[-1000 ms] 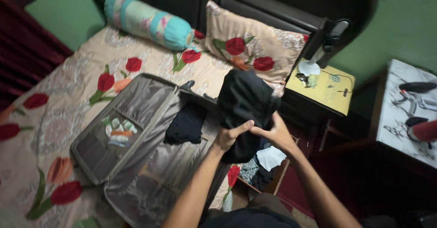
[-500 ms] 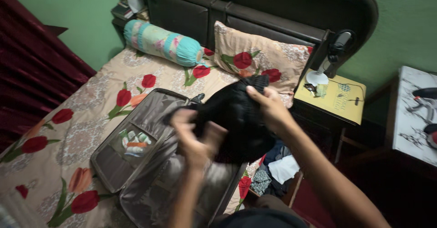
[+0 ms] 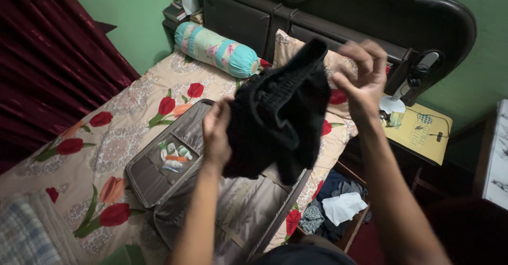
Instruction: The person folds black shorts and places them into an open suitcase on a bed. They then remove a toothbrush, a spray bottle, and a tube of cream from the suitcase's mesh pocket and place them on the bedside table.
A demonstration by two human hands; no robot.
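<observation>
Since the frame half a second back, both hands have risen and spread: the black knitted garment point(image 3: 280, 117) now hangs higher and wider, held up over the open grey fabric suitcase point(image 3: 174, 191) instead of bunched low in front of it.

Left hand point(image 3: 216, 133) grips the garment's lower left edge, fingers curled closed into the cloth. Right hand point(image 3: 362, 77) is raised near the garment's upper right corner; fingers are half spread and motion-blurred, and I cannot tell whether they actually pinch the cloth or are just beside it.

Garment position: in the air, above the suitcase's right half and in front of the beige pillow with red flower print point(image 3: 338, 101) at the head of the bed.

Suitcase lies open on the beige floral bedsheet point(image 3: 106, 138), near the bed's right edge. Its lid pocket holds small toiletry packets point(image 3: 173, 157).

Teal-and-pink cylindrical bolster point(image 3: 216, 49) lies at the head of the bed, left of the pillow, against the dark headboard point(image 3: 317, 11).

Yellow-topped bedside stand point(image 3: 420, 133) sits just beside the bed's right edge. Mixed loose clothes point(image 3: 338, 204) lie piled below it, beside the bed.
</observation>
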